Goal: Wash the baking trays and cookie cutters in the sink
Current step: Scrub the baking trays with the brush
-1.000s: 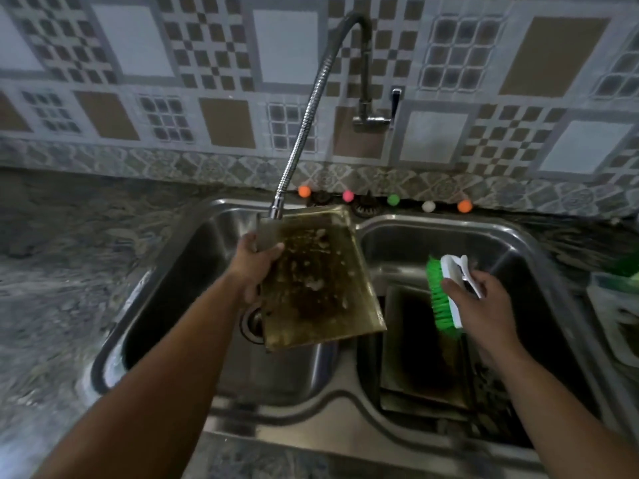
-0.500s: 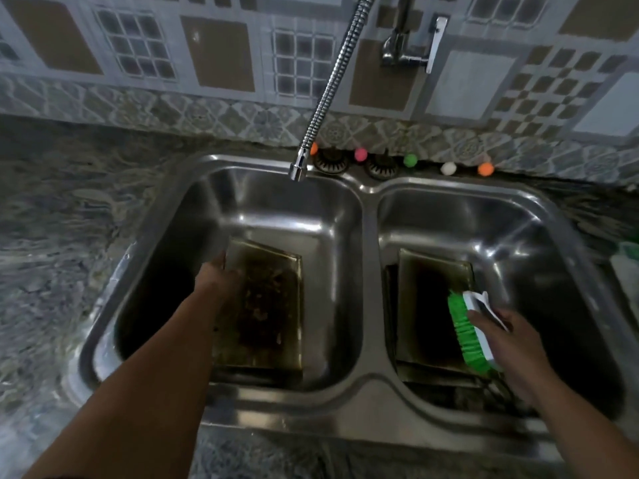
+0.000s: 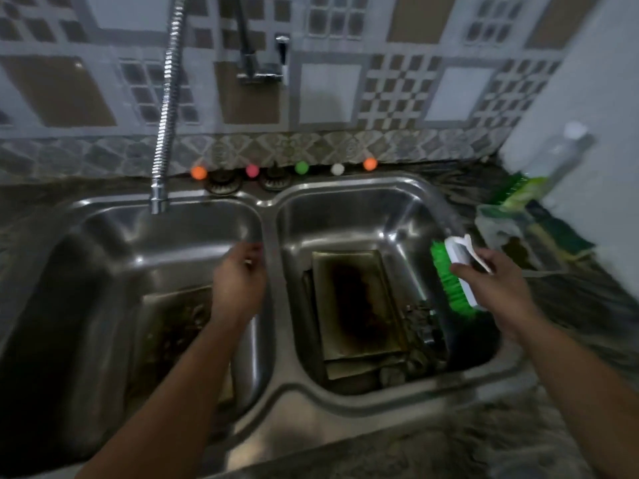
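Note:
A dirty baking tray [image 3: 173, 326] lies flat in the left basin of the steel double sink [image 3: 269, 216]. My left hand [image 3: 238, 281] hovers above the tray's right side near the divider, empty, fingers loosely apart. In the right basin a stack of scorched baking trays [image 3: 356, 305] rests on the bottom, with dark cookie cutters [image 3: 422, 323] beside it on the right. My right hand [image 3: 491, 285] holds a white scrub brush with green bristles [image 3: 453, 274] over the right basin's right edge.
A flexible metal faucet hose [image 3: 166, 108] hangs over the left basin's back rim; its lever [image 3: 281, 57] is on the tiled wall. Several coloured balls [image 3: 301, 167] line the sink's back ledge. Sponges and a clear bottle [image 3: 567, 150] sit on the right counter.
My left hand lowered the dirty tray from under the faucet into the left basin, let go and rose toward the divider. The brush in my right hand lifted up and to the right.

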